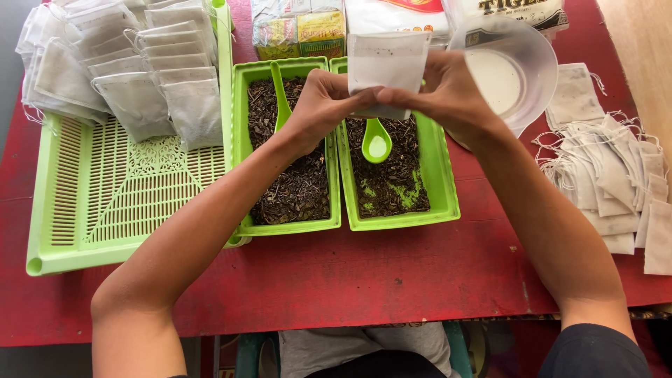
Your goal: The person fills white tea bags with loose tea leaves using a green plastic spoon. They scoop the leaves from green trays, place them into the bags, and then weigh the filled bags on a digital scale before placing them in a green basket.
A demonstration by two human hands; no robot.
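Above the two green trays of dried leaves (pixel 299 189), a white filter bag (pixel 387 64) is pinched between the left hand (pixel 318 105) and right hand (pixel 448 91), both closed on its lower edge. A green spoon (pixel 376 143) lies below; filled bags (pixel 133 63) sit far left, empty bags (pixel 616 175) right.
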